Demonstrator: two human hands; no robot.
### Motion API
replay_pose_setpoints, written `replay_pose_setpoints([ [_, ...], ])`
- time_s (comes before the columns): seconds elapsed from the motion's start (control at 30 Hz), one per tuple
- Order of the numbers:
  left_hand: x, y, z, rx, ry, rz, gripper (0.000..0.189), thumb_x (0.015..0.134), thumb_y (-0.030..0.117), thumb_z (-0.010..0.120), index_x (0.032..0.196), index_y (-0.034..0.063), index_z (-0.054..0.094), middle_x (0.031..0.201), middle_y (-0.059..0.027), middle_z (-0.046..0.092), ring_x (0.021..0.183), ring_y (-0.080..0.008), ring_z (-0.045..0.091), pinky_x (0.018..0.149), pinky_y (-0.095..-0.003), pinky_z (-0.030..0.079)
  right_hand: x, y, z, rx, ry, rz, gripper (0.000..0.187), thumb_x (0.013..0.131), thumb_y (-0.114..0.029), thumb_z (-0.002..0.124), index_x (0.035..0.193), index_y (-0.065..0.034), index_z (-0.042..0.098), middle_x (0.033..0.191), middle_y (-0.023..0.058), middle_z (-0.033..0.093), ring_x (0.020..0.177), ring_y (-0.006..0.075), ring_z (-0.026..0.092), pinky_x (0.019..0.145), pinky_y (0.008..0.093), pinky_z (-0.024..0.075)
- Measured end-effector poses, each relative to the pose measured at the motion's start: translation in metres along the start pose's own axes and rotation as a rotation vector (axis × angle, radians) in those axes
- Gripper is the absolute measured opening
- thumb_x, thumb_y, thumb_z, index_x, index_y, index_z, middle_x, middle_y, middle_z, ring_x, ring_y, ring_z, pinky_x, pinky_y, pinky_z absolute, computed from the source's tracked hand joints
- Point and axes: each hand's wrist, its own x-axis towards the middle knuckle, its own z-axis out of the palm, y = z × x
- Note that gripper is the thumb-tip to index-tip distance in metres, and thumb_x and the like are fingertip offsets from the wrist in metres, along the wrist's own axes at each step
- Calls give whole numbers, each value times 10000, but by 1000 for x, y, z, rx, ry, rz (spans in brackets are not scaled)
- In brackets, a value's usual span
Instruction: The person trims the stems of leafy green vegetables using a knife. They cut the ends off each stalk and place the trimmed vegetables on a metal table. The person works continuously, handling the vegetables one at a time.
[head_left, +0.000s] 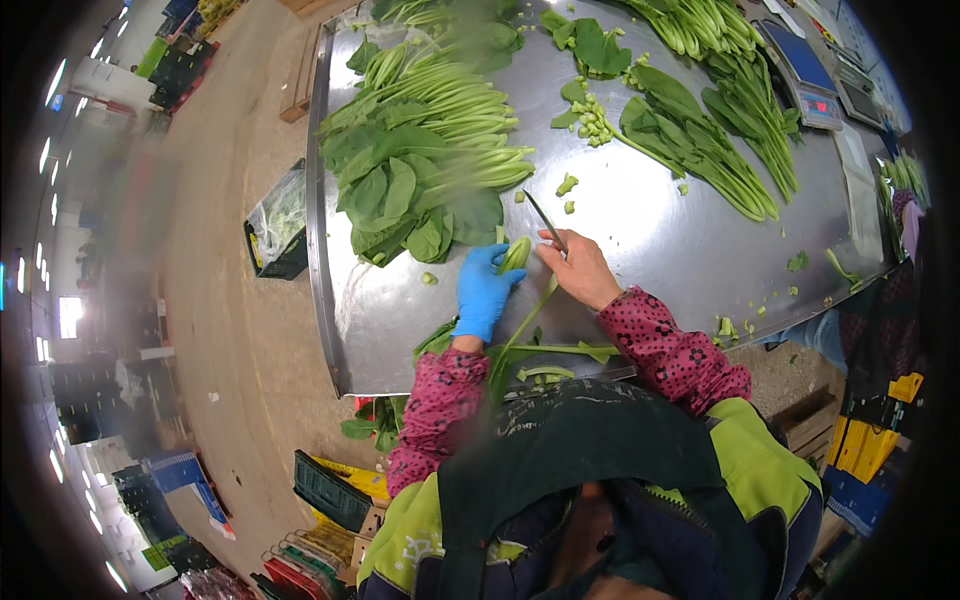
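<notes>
My left hand (484, 289), in a blue glove, is closed around the stalks of a small bunch of leafy greens (516, 256) above the steel table (405, 330). My bare right hand (577, 264) grips a knife (544, 217), its blade pointing up and left, just right of the bunch. A loose long stalk (530, 319) slants between my forearms. Cut stem ends (568, 184) lie beyond the knife. At the upper left is a large pile of leafy greens (405, 165), stalks towards the right. More bunches (697, 146) lie at the upper right.
Digital scales (817, 105) stand at the far right edge. Trimmings (726, 327) lie along the near right edge, where another person's clothing (814, 337) shows. A dark crate with plastic film (281, 225) sits left of the table, with more crates (334, 487) lower left.
</notes>
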Motion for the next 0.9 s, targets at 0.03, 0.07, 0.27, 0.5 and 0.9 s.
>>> replay_pose_setpoints([
  [0.03, -5, 3, -12, -188, -12, -90, 377, 733, 165, 860, 1051, 36, 706, 950, -79, 692, 843, -211, 636, 749, -339, 514, 1, -23, -7, 87, -153, 133, 362, 920, -265, 687, 1144, 19, 693, 739, 66, 662, 649, 172, 618, 635, 317, 496],
  [0.07, -12, 4, -19, -293, -26, -92, 381, 718, 147, 877, 1038, 34, 704, 905, -43, 663, 816, -144, 591, 721, -296, 492, 2, -48, -17, 172, -307, 266, 354, 918, -280, 698, 1110, 17, 700, 710, 43, 647, 627, 150, 605, 608, 305, 483],
  [0.27, -39, 36, -88, -178, -305, -39, 332, 716, 71, 877, 963, 25, 660, 874, -36, 581, 785, -177, 569, 720, -314, 490, -22, -62, -33, 299, -504, 90, 210, 836, -203, 716, 876, 2, 726, 649, 37, 627, 586, 141, 571, 563, 324, 461],
  [0.5, -49, -4, -187, -90, -113, -184, 296, 810, 18, 781, 1048, 49, 607, 966, -58, 627, 899, -163, 628, 807, -321, 524, 41, -53, -64, 33, -681, -88, 387, 838, -266, 797, 1154, -64, 702, 827, 47, 712, 688, 113, 610, 662, 292, 503],
  [0.9, 1, 64, -91, 235, 347, 329, 331, 732, 39, 851, 1030, 121, 735, 965, -24, 623, 962, -209, 567, 861, -337, 459, 133, -75, -38, 351, -182, 206, 251, 884, -228, 756, 1010, -11, 763, 756, 27, 680, 570, 93, 562, 530, 275, 463],
])
